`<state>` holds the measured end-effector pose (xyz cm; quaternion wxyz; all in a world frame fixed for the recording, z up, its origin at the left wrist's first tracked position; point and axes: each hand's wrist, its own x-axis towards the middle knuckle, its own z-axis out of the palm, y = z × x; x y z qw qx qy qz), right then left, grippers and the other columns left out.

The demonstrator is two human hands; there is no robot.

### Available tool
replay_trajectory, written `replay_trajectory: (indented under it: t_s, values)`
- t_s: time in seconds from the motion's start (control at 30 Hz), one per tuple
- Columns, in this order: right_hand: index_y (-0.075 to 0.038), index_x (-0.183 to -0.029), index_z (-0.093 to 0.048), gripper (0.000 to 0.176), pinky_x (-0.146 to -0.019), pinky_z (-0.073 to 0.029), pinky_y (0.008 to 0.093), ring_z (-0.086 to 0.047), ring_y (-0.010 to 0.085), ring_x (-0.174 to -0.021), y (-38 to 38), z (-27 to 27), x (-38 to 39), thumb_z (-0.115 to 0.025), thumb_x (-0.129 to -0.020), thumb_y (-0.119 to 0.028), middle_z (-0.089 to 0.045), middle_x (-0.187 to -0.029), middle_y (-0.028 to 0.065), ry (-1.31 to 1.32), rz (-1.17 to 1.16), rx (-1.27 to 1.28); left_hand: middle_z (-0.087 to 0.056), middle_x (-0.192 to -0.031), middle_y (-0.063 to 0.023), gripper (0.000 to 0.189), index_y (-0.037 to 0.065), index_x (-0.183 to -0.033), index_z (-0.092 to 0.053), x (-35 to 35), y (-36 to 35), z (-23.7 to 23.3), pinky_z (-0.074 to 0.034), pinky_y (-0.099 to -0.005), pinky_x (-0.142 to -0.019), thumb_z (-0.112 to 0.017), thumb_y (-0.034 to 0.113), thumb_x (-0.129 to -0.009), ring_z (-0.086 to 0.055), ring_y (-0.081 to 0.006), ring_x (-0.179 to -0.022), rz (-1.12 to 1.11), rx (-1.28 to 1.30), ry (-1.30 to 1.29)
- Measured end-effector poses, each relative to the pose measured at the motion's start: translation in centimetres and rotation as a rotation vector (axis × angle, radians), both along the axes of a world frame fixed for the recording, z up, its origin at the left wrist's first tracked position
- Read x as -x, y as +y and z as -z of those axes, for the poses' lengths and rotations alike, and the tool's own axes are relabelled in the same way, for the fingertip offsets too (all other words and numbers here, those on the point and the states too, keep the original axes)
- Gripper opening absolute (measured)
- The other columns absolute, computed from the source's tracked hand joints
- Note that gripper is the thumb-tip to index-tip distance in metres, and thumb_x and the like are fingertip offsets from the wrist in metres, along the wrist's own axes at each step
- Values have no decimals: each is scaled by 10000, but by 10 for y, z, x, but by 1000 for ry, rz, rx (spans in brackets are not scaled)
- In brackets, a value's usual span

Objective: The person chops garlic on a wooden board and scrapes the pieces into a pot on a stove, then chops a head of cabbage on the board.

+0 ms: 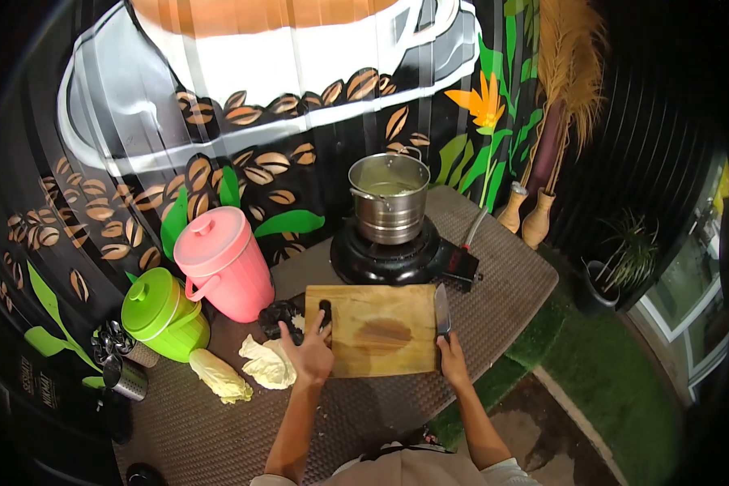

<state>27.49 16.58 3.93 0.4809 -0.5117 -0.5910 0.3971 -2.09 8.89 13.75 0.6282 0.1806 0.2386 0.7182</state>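
Note:
A wooden cutting board [352,312] lies on the table in front of me, with a dark damp patch in its middle. My right hand [454,359] is closed around the handle of a kitchen knife [441,310]. The blade points away from me along the board's right edge. At the board's left edge is my left hand [312,354], its fingers spread near the handle slot. Just beyond those fingers sits a black bowl [277,313] with pale bits in or beside it, partly hidden. To the left lie a loose cabbage leaf [269,362] and a piece of napa cabbage [219,376].
A steel pot [390,212] holding liquid stands on a black gas stove [397,263] behind the board. Pink [233,271] and green [166,320] lidded jugs stand at left, beside a metal utensil holder [125,377]. The woven-textured table [510,279] ends at right above grass.

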Motion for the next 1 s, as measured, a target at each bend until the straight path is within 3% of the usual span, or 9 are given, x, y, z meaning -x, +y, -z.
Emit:
replay_trajectory:
  t_s: [0.1, 0.27, 0.37, 0.47, 0.5, 0.63, 0.67, 0.73, 1.0]
  values:
    - [30, -1144, -478, 417, -890, -387, 377, -510, 304, -984, -47, 9, -2, -448, -992, -357, -531, -1015, 170, -61, -5, 134, -167, -1531, -237, 1183, -33, -1472, -232, 3, -13, 45, -123, -429, -1139, -331, 882, -729, -194, -343, -1382, 58, 199, 0]
    - [37, -970, -463, 362, -866, -375, 440, -480, 405, -950, -103, 45, 9, -468, -970, -325, -492, -962, 261, -208, 54, 75, -251, -1506, -226, 946, 3, -1500, -151, 3, -28, 120, -166, -432, -1132, -279, 722, -899, -285, -335, -1343, 39, 228, 236]
    - [38, -987, -488, 319, -843, -392, 421, -507, 374, -929, -125, 64, 14, -486, -954, -279, -519, -960, 238, -200, 119, 102, -324, -1476, -170, 724, 23, -1490, -201, 4, -44, 130, -296, -402, -1087, -407, 500, -985, -360, -284, -1330, 3, 217, 327]
    - [30, -971, -542, 296, -839, -413, 396, -542, 333, -928, -151, 66, 21, -492, -943, -260, -557, -968, 210, -176, 157, 141, -331, -1483, -154, 730, 28, -1484, -239, 6, -69, 122, -295, -373, -1087, -444, 505, -971, -358, -274, -1341, 38, 262, 420]
    - [27, -944, -548, 299, -829, -417, 394, -547, 327, -912, -157, 71, 24, -496, -940, -267, -561, -951, 207, -211, 199, 102, -407, -1440, -171, 768, 7, -1472, -271, 3, -84, 86, -291, -349, -1082, -466, 538, -950, -368, -264, -1345, 105, 283, 566]
    - [19, -904, -562, 299, -825, -422, 409, -550, 370, -921, -172, 67, 43, -509, -927, -274, -574, -957, 228, -246, 240, 128, -567, -1211, -292, 705, -52, -1410, -339, 27, -86, 123, -361, -361, -1022, -400, 506, -984, -531, -329, -1191, 194, 326, 1056]
    - [22, -911, -564, 295, -829, -424, 416, -548, 390, -933, -178, 63, 47, -512, -923, -268, -577, -977, 240, -272, 210, 166, -567, -1211, -292, 705, -52, -1410, -339, 34, -92, 126, -361, -361, -1022, -400, 506, -984, -531, -329, -1191, 203, 322, 1058]
    - [21, -979, -574, 292, -867, -419, 435, -534, 415, -984, -186, 75, 55, -527, -911, -259, -582, -1031, 249, -355, 254, 12, -561, -1189, -326, 692, -57, -1395, -368, 46, -100, 139, -368, -399, -1027, -412, 489, -972, -554, -390, -1136, 148, -176, 1690]
    - [-1, -1113, -577, 337, -963, -375, 467, -468, 417, -1121, -197, 53, 69, -580, -868, -231, -495, -1226, 248, -533, 271, -126, -368, -1433, -264, 665, -82, -1390, -355, 29, -135, 135, -321, -438, -1076, -537, 343, -912, -376, -429, -1271, 95, 109, 1820]
